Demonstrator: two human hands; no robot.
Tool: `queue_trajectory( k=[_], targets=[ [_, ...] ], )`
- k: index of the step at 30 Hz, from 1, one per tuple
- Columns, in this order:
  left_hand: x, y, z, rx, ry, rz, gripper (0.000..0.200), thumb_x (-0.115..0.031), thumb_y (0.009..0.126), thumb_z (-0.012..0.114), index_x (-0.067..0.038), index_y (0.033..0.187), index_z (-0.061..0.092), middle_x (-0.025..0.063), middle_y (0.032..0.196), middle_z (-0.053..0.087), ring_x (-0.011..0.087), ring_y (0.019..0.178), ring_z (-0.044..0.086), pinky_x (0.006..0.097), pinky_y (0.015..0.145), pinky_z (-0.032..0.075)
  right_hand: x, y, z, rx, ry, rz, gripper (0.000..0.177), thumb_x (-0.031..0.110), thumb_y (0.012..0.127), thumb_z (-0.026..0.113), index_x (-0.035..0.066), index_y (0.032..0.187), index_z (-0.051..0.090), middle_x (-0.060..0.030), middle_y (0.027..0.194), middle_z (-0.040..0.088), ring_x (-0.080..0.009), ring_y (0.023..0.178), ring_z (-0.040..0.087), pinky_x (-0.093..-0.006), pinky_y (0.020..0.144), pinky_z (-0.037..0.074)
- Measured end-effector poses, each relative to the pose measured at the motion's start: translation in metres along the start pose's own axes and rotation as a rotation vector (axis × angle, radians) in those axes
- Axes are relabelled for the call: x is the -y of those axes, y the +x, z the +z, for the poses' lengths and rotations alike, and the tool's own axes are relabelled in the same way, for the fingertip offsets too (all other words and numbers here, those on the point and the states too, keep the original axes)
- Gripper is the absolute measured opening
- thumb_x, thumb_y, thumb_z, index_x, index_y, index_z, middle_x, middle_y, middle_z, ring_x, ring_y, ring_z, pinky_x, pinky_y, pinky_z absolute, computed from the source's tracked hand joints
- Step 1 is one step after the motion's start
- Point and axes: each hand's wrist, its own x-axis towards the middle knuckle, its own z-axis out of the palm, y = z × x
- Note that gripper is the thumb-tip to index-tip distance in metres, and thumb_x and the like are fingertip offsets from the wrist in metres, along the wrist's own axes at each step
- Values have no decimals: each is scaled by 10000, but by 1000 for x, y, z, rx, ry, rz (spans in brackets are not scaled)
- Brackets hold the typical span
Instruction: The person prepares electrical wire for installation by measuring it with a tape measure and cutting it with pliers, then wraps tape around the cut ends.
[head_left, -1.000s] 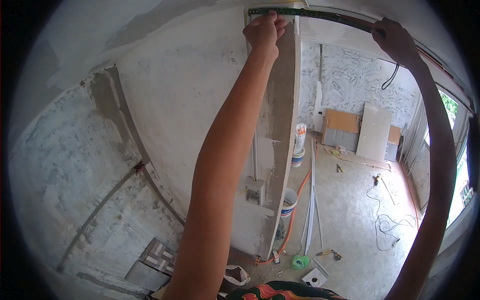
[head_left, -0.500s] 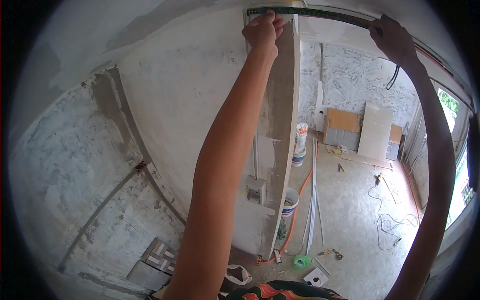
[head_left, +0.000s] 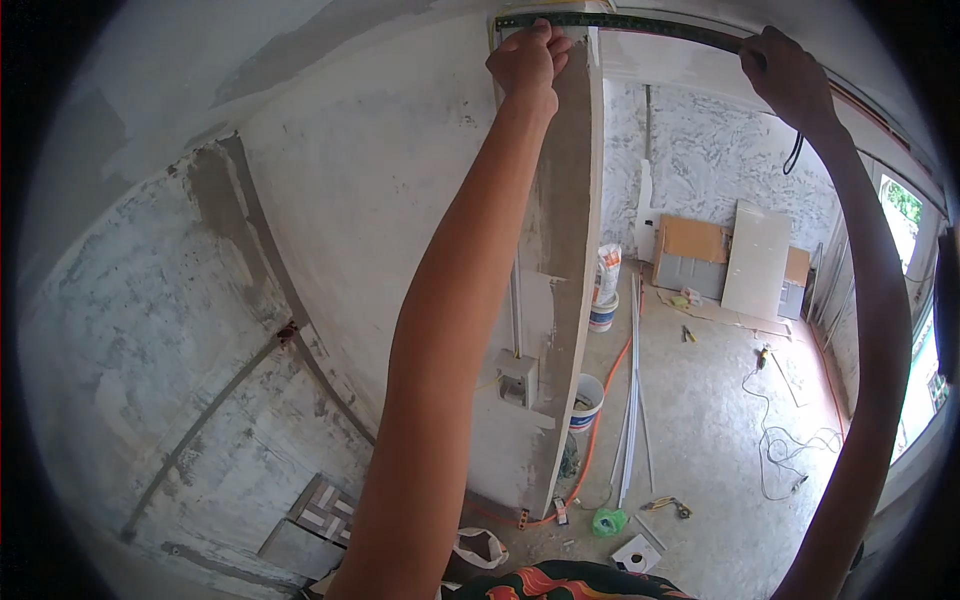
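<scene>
A dark green tape measure strip (head_left: 650,26) stretches along the top of the view, just below the ceiling. My left hand (head_left: 530,62) is raised at the top of the wall's end (head_left: 567,180), its thumb pressed on the strip near its left end and its fingers curled. Farther right, my right hand (head_left: 785,75) is closed round the other end of the strip; the tape's case is hidden in it. A black wrist loop (head_left: 793,155) hangs below that hand.
Below are white buckets (head_left: 586,402), long pale strips (head_left: 630,400), an orange hose (head_left: 598,420), a green bag (head_left: 609,521) and a tangled cable (head_left: 785,450). Boards (head_left: 755,262) lean against the far wall. A window (head_left: 900,215) is at the right.
The room's lower part has shifted slightly right and the boards slightly up as the view turned a little. Both hands keep nearly the same place on the strip.
</scene>
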Motion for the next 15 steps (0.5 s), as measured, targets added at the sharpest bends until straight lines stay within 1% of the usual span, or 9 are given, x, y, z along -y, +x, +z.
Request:
queue_trajectory(
  k=[2, 11, 15],
  targets=[
    [1, 1, 0, -3, -11, 5, 109, -127, 888, 626, -19, 885, 627, 57, 816, 677, 152, 678, 656, 265, 607, 514, -2, 1, 1, -4, -6, -23, 197, 253, 896, 550, 98, 951, 659, -118, 976, 609, -329, 877, 628, -426, 780, 505],
    [2, 3, 0, -14, -19, -3, 106, -127, 889, 622, -23, 909, 624, 54, 812, 677, 147, 675, 656, 268, 605, 504, 5, 1, -1, -11, 13, 5, 179, 231, 896, 547, 101, 943, 660, -100, 969, 606, -327, 856, 631, -428, 756, 513],
    [2, 3, 0, -7, -20, -1, 100, -121, 890, 615, -25, 915, 625, 55, 809, 675, 146, 673, 655, 271, 600, 496, 1, 1, 3, -37, -2, -24, 168, 228, 895, 549, 103, 936, 654, -109, 965, 603, -328, 847, 632, -426, 748, 514]
  ],
)
